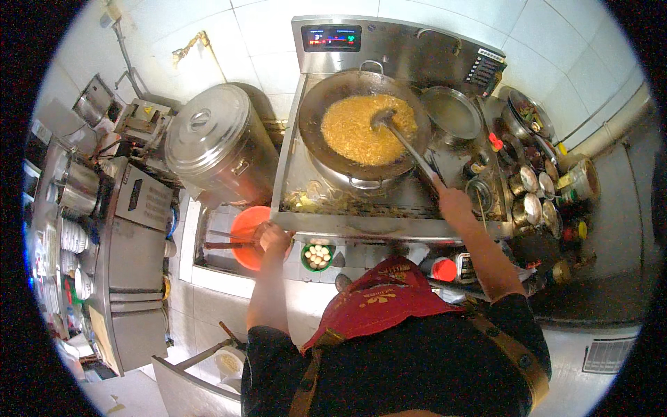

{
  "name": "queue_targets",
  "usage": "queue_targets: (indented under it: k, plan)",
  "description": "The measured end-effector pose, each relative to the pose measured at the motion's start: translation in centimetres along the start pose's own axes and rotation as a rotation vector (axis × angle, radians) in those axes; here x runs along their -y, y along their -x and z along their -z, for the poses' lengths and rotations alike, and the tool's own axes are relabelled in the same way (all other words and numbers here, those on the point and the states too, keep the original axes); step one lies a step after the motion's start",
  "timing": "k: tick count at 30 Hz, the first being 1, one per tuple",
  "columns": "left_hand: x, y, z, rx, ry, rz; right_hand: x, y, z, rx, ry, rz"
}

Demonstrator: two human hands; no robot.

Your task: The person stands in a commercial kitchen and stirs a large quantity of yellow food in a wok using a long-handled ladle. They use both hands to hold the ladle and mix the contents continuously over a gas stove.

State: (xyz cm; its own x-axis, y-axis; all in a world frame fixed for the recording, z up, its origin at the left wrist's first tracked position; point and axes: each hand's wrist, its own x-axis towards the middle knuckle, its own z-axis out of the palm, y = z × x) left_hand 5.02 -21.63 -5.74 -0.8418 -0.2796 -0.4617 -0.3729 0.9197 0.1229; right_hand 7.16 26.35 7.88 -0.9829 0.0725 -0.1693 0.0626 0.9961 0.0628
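Note:
My right hand (456, 206) is closed around the handle of a long wok ladle (409, 146). The ladle's dark head rests in a yellow-brown, lumpy food (359, 133) that covers the bottom of a large two-handled wok (312, 117). My left hand (273, 237) is at the front left corner of the steel stove (365, 227), above an orange basin (242, 229). Its fingers are blurred, and whether they grip the stove edge or anything else cannot be told. A brown stick-like handle (224, 245) lies across the basin beside that hand.
A lidded steel stockpot (224, 151) stands left of the stove. Behind the wok's right side sits a round pan of liquid (452, 114). Several seasoning containers (526, 208) crowd the right. A green bowl of eggs (318, 257) is low in front. An open drawer (198, 385) juts out lower left.

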Motion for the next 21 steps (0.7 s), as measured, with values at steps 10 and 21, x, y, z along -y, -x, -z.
queue_targets:
  k: [10, 21]
  plan:
    - [3.5, -2.1, -4.8, -0.298, -0.051, -0.102, 8.6, -3.4, -3.1, 0.340, -1.083, 0.150]
    - [1.0, -0.8, -1.3, -0.018, -0.087, -0.039, -2.3, 6.2, 1.6, 0.300, -0.771, 0.108]
